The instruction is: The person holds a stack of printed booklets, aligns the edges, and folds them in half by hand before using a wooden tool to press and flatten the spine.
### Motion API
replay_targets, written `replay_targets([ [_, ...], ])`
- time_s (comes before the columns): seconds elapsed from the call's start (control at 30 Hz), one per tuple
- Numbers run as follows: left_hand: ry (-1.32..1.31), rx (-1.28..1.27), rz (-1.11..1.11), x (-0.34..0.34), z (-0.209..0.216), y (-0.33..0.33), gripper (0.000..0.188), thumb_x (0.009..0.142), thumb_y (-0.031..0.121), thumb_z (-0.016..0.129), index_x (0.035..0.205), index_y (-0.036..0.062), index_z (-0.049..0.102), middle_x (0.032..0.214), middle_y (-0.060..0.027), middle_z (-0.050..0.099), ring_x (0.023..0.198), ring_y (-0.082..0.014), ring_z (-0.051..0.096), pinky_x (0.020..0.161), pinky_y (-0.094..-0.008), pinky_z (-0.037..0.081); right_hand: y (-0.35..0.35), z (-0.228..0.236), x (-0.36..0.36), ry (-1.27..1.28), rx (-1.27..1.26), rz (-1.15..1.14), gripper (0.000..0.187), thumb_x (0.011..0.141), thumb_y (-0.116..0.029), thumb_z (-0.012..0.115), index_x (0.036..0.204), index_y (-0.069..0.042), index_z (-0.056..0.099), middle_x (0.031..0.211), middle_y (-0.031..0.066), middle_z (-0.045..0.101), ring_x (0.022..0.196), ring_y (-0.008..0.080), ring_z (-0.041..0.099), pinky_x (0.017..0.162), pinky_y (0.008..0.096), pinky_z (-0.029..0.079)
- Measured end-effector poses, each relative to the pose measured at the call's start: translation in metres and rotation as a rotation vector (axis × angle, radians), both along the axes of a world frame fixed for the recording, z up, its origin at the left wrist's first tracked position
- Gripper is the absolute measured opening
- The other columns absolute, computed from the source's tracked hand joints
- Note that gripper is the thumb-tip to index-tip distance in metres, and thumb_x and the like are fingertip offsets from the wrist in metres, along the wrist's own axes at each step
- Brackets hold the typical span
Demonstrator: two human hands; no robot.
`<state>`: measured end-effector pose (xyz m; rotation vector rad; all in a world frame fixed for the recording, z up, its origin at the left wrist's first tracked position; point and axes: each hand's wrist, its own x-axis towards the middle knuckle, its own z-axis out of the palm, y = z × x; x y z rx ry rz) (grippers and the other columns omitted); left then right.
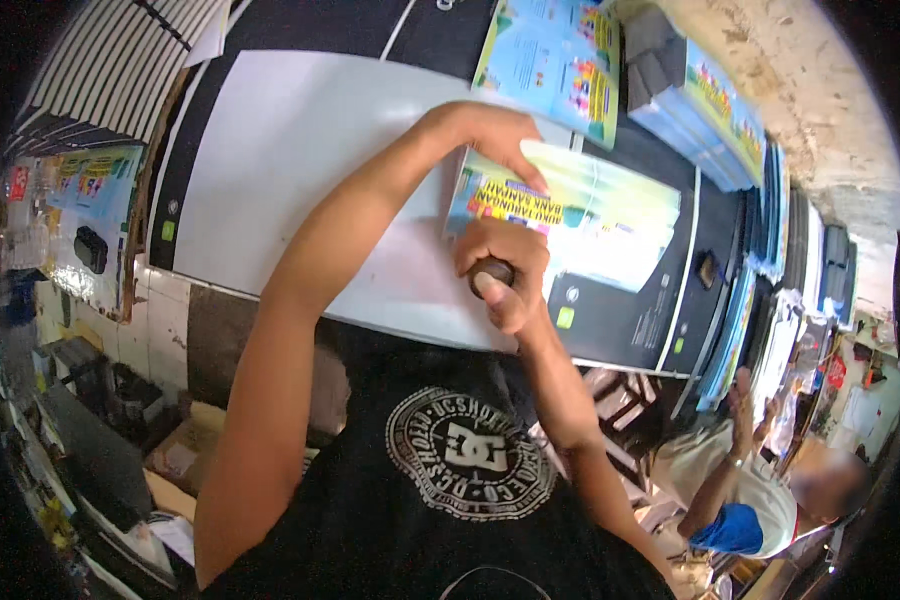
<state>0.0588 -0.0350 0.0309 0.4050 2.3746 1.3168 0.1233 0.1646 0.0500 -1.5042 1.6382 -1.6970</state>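
Observation:
A fanned set of printed booklet covers (610, 220), light blue, green and yellow, lies across the right part of a pale board (300, 160). My left hand (495, 140) rests on their far left edge, thumb and fingers spread over the paper. Right below it, my right hand (505, 255) is wrapped in a fist around a dark, round-ended handle (491, 277), with the thumb pressed on its top. The handle stands roughly upright at the covers' near left corner. Whatever is at its lower end is hidden by the fist.
More printed sheets (550, 65) lie beyond the covers. Tall stacks of booklets (695, 110) line the right side by the wall. Bound stacks (110, 70) stand at far left. A co-worker (735, 490) is at the lower right.

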Motion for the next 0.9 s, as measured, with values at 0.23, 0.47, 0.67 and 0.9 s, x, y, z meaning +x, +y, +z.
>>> replay_targets([
  [0.23,-0.065,-0.037,0.007,-0.005,0.007,-0.007,0.056,0.083,0.047,0.081,0.114,0.0017,0.074,0.098,-0.0112,0.078,0.081,-0.0151,0.072,0.072,-0.0318,0.057,-0.01,0.06,0.013,-0.127,-0.294,0.159,0.031,0.07,-0.032,0.065,0.066,-0.002,0.059,0.065,0.0112,0.062,0.06,0.0282,0.062,0.059,0.0372,0.048],
  [0.47,0.005,0.006,-0.017,-0.002,-0.007,-0.002,0.051,0.085,0.043,0.08,0.114,0.0013,0.073,0.101,-0.0112,0.077,0.087,-0.0148,0.071,0.077,-0.0326,0.055,-0.016,-0.01,0.015,-0.006,-0.003,0.051,0.008,0.075,-0.003,0.056,0.068,0.0,0.06,0.064,0.0087,0.06,0.052,0.0174,0.052,0.049,0.03,0.039],
  [0.67,0.012,-0.027,0.011,0.0,0.004,-0.003,0.056,0.083,0.049,0.08,0.117,0.0041,0.073,0.103,-0.0117,0.078,0.089,-0.0182,0.073,0.079,-0.0329,0.056,0.062,-0.003,-0.047,-0.197,-0.151,-0.35,0.08,0.101,-0.066,0.028,0.073,0.0,0.064,0.073,0.0173,0.068,0.065,0.028,0.065,0.065,0.0388,0.053],
  [0.9,-0.027,-0.085,0.024,0.0,0.007,-0.007,0.058,0.082,0.052,0.08,0.116,0.0043,0.075,0.106,-0.0123,0.077,0.093,-0.0195,0.073,0.083,-0.0308,0.055,0.131,0.111,-0.093,0.033,-0.643,-0.312,0.059,0.094,-0.061,0.038,0.086,-0.006,0.06,0.077,0.0173,0.064,0.067,0.031,0.064,0.072,0.0503,0.05],
])
